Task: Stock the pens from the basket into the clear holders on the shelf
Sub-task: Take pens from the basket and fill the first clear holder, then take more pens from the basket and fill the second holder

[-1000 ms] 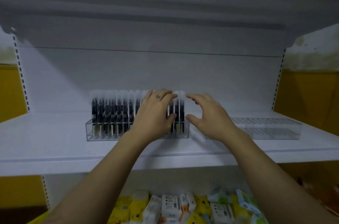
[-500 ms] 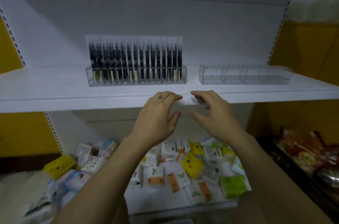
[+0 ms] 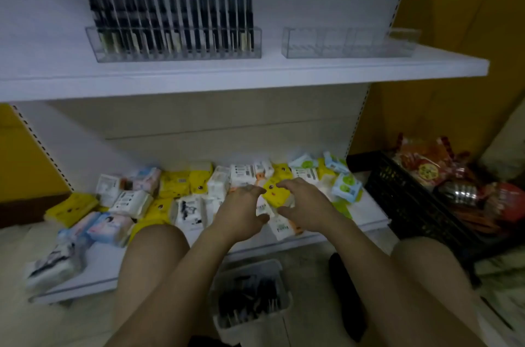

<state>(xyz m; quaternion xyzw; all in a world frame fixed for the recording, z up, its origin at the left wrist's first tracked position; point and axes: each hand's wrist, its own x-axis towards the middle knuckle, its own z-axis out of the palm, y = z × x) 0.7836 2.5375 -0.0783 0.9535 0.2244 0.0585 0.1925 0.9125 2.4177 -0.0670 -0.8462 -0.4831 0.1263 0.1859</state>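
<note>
A clear holder (image 3: 176,46) on the white shelf (image 3: 244,76) is packed with several black pens in clear sleeves. To its right stands a second clear holder (image 3: 346,43) with nothing in it. On the floor between my knees sits a pale basket (image 3: 252,324) with dark packaged pens inside. My left hand (image 3: 241,213) and my right hand (image 3: 304,204) hang side by side below the shelf, in front of the lower shelf, fingers spread and holding nothing.
The lower shelf (image 3: 93,275) is heaped with several yellow, white and blue tissue packs (image 3: 176,187). A black crate (image 3: 412,198) of red snack bags stands on the floor at the right. My bare knees flank the basket.
Both hands have come down from the pen holder to below the shelf edge. The view has tilted down, bringing the basket on the floor into sight.
</note>
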